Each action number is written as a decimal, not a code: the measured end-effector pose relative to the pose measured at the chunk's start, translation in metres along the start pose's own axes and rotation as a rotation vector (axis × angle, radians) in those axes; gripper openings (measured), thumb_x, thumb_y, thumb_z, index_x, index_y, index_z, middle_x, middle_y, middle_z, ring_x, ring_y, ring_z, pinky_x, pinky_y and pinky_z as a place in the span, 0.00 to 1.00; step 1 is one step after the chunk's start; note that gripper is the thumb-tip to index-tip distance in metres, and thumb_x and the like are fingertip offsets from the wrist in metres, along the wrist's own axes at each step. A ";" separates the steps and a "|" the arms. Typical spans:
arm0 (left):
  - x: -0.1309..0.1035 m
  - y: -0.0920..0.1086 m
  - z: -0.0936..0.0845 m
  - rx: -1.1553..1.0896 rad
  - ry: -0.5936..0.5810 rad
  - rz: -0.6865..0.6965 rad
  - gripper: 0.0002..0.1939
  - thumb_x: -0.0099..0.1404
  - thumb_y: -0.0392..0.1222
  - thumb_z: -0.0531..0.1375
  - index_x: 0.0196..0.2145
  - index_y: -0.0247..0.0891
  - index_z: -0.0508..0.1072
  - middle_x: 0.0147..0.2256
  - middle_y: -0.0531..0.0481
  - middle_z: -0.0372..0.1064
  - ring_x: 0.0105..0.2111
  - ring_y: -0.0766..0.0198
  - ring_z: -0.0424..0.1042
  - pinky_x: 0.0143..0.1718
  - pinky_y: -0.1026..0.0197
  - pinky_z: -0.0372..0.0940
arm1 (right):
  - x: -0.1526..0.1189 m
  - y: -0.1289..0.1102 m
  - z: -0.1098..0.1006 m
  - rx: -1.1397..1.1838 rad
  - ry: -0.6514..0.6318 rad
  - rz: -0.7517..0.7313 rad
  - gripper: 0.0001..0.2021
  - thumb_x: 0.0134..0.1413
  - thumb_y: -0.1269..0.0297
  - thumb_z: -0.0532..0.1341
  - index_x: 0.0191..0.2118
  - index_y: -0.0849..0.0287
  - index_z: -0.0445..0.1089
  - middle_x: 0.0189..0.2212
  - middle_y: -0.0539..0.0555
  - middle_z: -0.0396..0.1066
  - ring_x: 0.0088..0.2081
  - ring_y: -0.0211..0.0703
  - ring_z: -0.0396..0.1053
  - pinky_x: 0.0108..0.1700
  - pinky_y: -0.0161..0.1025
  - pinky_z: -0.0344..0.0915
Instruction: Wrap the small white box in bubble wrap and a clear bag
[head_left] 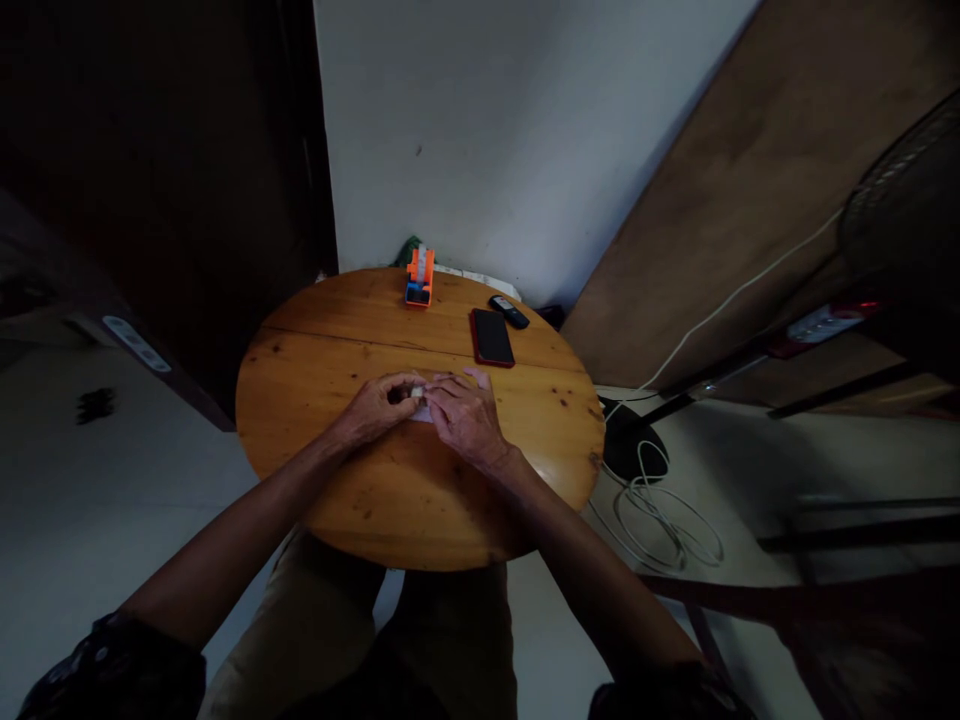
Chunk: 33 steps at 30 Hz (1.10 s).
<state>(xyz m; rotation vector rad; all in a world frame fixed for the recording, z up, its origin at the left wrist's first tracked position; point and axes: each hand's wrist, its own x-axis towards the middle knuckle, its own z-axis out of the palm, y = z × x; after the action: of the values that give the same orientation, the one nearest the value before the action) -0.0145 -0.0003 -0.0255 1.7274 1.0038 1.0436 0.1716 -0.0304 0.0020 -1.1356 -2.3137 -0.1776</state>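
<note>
Near the middle of a round wooden table, both hands meet over a small whitish object (418,393). My left hand (377,405) curves around its left side, thumb and fingers closed on it. From the right, my right hand (466,415) touches it with bent, closed fingers. A pale flat piece (421,412) shows between and below the fingertips. The hands cover much of the object, and its exact kind is too small to tell.
On the wooden table (315,390), an orange and blue tape dispenser (420,277) stands at the back. A dark phone with a red edge (492,338) lies beside a black remote (509,311). White cable (660,520) coils on the floor at right.
</note>
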 end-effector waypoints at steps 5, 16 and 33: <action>-0.001 0.000 0.000 0.012 -0.003 0.012 0.18 0.59 0.45 0.61 0.45 0.37 0.79 0.34 0.50 0.75 0.33 0.65 0.71 0.38 0.63 0.67 | 0.000 -0.003 -0.004 -0.002 -0.017 0.008 0.12 0.64 0.70 0.56 0.41 0.55 0.78 0.45 0.55 0.81 0.50 0.49 0.73 0.63 0.54 0.51; -0.002 0.004 -0.003 0.027 0.023 0.049 0.17 0.58 0.45 0.64 0.43 0.38 0.80 0.43 0.45 0.78 0.43 0.57 0.74 0.50 0.54 0.67 | -0.015 0.001 -0.014 0.126 0.137 0.133 0.11 0.62 0.70 0.57 0.40 0.53 0.77 0.42 0.53 0.81 0.47 0.46 0.75 0.57 0.48 0.56; 0.003 0.005 -0.016 -0.131 0.299 -0.124 0.15 0.50 0.44 0.61 0.36 0.35 0.77 0.24 0.56 0.63 0.24 0.69 0.59 0.28 0.66 0.57 | -0.050 0.018 0.003 0.198 0.192 0.278 0.08 0.60 0.68 0.58 0.40 0.53 0.75 0.45 0.55 0.78 0.48 0.50 0.74 0.51 0.50 0.65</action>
<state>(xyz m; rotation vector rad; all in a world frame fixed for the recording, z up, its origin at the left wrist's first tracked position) -0.0277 0.0052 -0.0154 1.4114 1.1843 1.2812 0.2085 -0.0529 -0.0293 -1.2625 -1.9366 0.0450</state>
